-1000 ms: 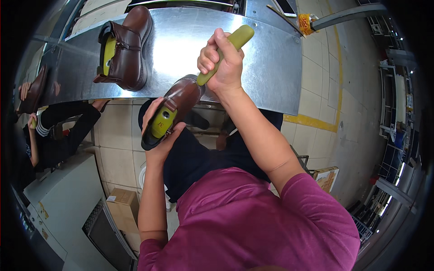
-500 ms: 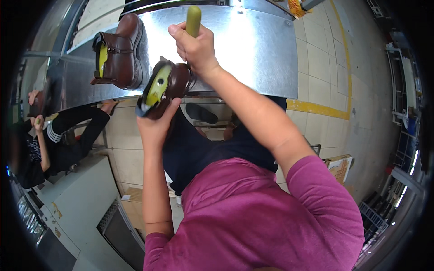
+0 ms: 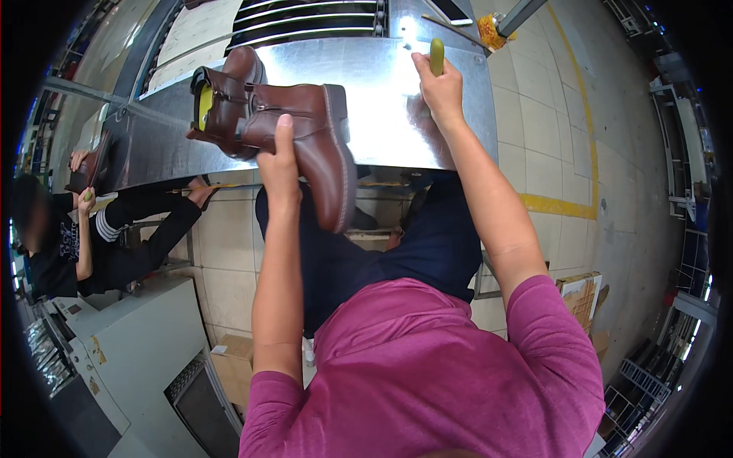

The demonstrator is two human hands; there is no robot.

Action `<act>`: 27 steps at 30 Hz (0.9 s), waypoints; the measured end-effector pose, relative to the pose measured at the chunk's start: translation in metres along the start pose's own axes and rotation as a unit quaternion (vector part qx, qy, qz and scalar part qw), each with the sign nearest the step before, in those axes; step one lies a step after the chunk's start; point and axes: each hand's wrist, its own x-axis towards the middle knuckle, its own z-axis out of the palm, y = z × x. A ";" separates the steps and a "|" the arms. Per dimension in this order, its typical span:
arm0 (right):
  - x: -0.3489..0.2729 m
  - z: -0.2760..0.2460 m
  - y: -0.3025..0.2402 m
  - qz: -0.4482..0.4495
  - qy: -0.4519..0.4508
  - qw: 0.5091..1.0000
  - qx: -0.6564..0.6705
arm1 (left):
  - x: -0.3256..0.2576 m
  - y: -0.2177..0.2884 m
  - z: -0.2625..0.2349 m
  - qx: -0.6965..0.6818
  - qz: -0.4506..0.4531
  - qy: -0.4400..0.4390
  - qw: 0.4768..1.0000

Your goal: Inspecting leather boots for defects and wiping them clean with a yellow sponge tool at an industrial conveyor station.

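Observation:
My left hand [image 3: 279, 164] grips a brown leather ankle boot [image 3: 313, 141] by its shaft, thumb on the side. The boot is turned on its side at the table's near edge, its zip showing, dark sole to the right and toe pointing at me. Over the right part of the metal table [image 3: 382, 141], my right hand [image 3: 443, 90] is closed around a tool with a rounded olive-green handle [image 3: 437, 55]; its working end is hidden. Behind the held boot, partly covered by it, stands another brown boot [image 3: 225, 107] with a yellow-green lining.
A roller rack [image 3: 313, 23] lies beyond the table. At the far right corner are a phone [image 3: 450, 9] and an orange packet [image 3: 490, 32]. Another person [image 3: 61, 237] sits at the left with a boot and a tool. A cardboard box [image 3: 233, 365] stands beside a pale cabinet [image 3: 137, 351].
My left hand has turned the boot from its opening facing up onto its side, sole to the right. My right hand, with the green-handled tool, has moved right, away from the boot.

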 end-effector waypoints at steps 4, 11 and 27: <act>0.001 0.010 -0.010 0.063 -0.040 0.992 0.103 | 0.005 -0.007 0.029 0.051 0.085 0.019 0.995; 0.011 0.082 -0.075 -0.031 -0.081 0.911 0.404 | 0.012 -0.030 0.040 -0.043 0.115 0.086 0.989; 0.008 0.139 -0.067 0.009 -0.145 0.924 0.354 | 0.010 -0.028 0.037 -0.011 0.151 0.082 0.985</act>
